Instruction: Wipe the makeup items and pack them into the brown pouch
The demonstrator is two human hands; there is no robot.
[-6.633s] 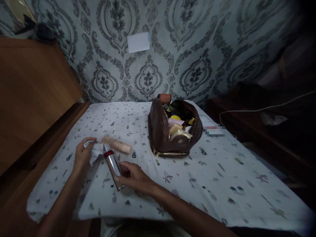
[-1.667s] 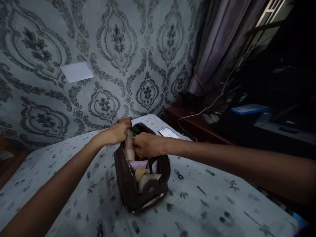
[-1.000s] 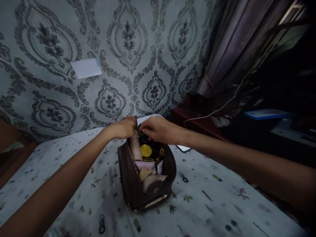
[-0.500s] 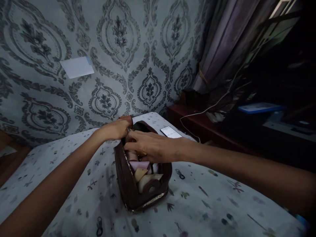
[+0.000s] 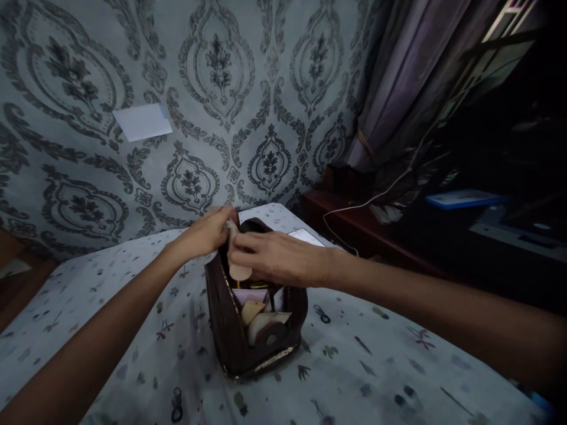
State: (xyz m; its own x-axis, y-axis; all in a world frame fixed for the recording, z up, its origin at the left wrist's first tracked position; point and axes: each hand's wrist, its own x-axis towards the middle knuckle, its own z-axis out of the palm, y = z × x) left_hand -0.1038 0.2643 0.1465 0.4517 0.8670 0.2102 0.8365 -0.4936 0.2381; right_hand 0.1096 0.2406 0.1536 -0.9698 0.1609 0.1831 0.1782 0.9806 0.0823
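Observation:
A dark brown zip bag (image 5: 228,336) stands unzipped on a patterned bedsheet. My left hand (image 5: 210,231) is closed at the bag's far left edge, by a brown flap. Over the opening, my right hand (image 5: 283,255) has its fingers closed on a pale pinkish item with a rounded end (image 5: 240,272), probably a tube. Inside the bag lie a pale pink piece (image 5: 251,296), a yellowish packet (image 5: 252,311) and a cream packet (image 5: 266,323). The bag's far interior is dark and partly covered by my right hand.
Behind the right wrist, a lit phone (image 5: 306,236) lies on the sheet (image 5: 354,354). A white cable (image 5: 367,203) runs over the dark red furniture at right. White paper (image 5: 142,122) is on the patterned wall, and a blue-edged item (image 5: 467,198) lies far right.
The pale item's rounded end now shows below my right fingers, raised a little in the bag's opening. My left hand has shifted slightly at the bag's edge. The bag stays put.

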